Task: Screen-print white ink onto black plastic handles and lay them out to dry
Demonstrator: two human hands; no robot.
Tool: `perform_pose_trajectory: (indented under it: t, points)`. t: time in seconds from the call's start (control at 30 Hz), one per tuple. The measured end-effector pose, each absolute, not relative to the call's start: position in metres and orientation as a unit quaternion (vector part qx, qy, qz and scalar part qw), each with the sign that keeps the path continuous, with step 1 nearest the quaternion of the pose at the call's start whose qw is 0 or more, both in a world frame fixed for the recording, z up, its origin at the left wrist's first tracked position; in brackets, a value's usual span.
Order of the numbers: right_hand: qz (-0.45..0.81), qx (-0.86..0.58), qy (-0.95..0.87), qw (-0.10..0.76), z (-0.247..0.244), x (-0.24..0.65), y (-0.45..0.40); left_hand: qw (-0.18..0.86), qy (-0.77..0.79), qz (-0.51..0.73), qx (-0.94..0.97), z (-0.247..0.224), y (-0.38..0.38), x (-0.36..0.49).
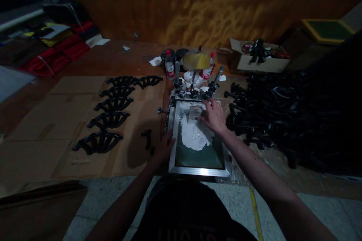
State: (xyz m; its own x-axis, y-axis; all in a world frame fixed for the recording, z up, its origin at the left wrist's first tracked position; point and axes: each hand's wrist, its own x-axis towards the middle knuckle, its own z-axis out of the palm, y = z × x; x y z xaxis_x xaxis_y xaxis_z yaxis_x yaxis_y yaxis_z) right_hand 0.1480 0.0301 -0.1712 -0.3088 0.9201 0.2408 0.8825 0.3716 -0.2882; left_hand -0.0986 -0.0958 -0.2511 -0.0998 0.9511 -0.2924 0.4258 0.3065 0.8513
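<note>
A silver-edged printing screen (200,171) lies flat in front of me, with a spread of thick white ink (195,135) on its green mesh. My right hand (215,116) reaches over its upper right part. Its fingers are closed on a small flat squeegee (195,112) at the far end of the ink. Beside the screen's left edge is my left hand (166,147), dim, with thumb and fingers apart, at or touching the frame. Left of that hand, a short black curved piece (147,138) lies on the cardboard (82,124).
Black curved handle-like parts (109,119) stand in a column at left; a large dark heap of them (254,113) lies at right. Behind the screen are clamps (194,92), a red-capped bottle (169,66) and crumpled paper. An open carton (263,62) stands at back right.
</note>
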Motion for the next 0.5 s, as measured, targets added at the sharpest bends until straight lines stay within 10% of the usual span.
perform_pose_trajectory:
  t: [0.17, 0.5]
  points:
    - [0.144, -0.491, -0.859, 0.003, -0.175, 0.123, -0.012, 0.442, 0.667, 0.286, 0.527, -0.256, -0.092, -0.100]
    - [0.130, -0.374, -0.918, 0.024, -0.184, 0.148, -0.036, 0.451, 0.676, 0.308, 0.494, -0.252, -0.095, -0.097]
